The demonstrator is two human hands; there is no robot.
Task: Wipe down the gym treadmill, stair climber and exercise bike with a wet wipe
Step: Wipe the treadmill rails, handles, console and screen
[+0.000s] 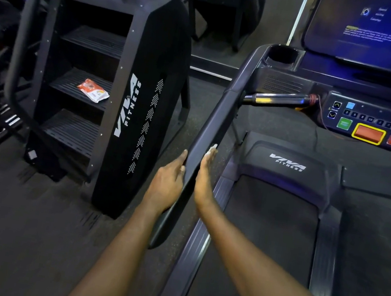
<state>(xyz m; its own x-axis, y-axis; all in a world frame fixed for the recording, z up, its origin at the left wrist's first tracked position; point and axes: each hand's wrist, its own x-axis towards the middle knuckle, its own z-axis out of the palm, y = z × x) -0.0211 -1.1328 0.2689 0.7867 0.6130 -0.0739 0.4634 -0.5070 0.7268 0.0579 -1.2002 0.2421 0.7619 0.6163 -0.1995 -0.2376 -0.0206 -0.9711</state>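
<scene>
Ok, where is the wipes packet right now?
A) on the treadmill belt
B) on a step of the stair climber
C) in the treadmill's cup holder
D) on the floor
B: the orange-and-white packet lies on the middle visible step of the stair climber, left of the treadmill rail that the left hand and right hand are on.

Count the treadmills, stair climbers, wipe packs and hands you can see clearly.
Treadmill: 1
Stair climber: 1
Wipe pack: 1
Hands: 2, left hand gripping the handrail, right hand pressing a wipe on it
Total: 5
</scene>
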